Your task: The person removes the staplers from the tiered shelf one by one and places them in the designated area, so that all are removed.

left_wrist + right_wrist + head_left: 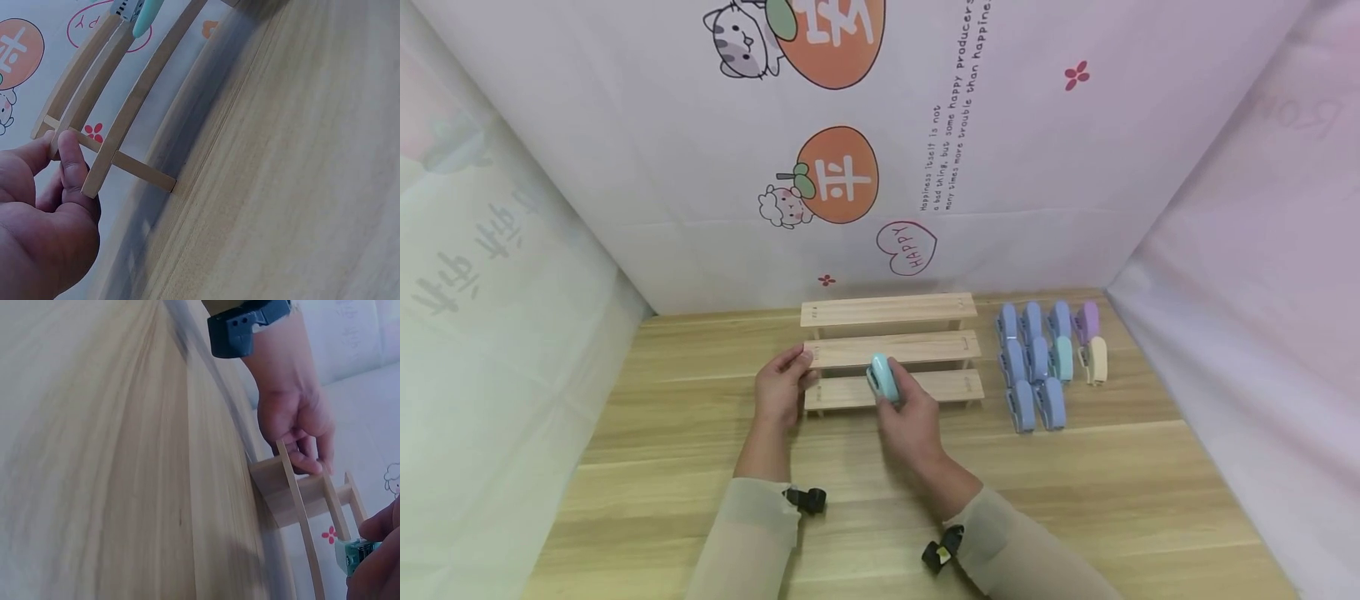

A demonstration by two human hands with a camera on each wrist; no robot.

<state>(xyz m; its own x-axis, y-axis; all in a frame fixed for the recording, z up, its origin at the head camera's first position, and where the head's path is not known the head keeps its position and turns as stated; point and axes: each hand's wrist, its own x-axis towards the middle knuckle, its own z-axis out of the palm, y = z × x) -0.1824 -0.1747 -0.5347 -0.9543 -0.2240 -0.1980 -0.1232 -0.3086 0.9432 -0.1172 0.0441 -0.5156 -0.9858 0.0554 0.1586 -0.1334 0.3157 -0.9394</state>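
Observation:
A three-tier wooden step rack [887, 312] stands on the table near the back wall. My left hand [778, 393] grips the left end of its middle board, thumb and fingers on the wood in the left wrist view. My right hand [913, 423] holds a mint-green mini stapler [883, 377] between thumb and fingers, above the lower and middle boards. In the left wrist view the stapler [147, 17] shows at the top edge; whether it touches a board I cannot tell. The boards bear nothing else.
Right of the rack, several blue staplers [1020, 406] stand in rows with a purple stapler [1086, 322], a teal stapler [1062, 359] and a cream stapler [1097, 360]. Printed cloth walls [1015, 183] border the wooden table [692, 400] at the back and sides.

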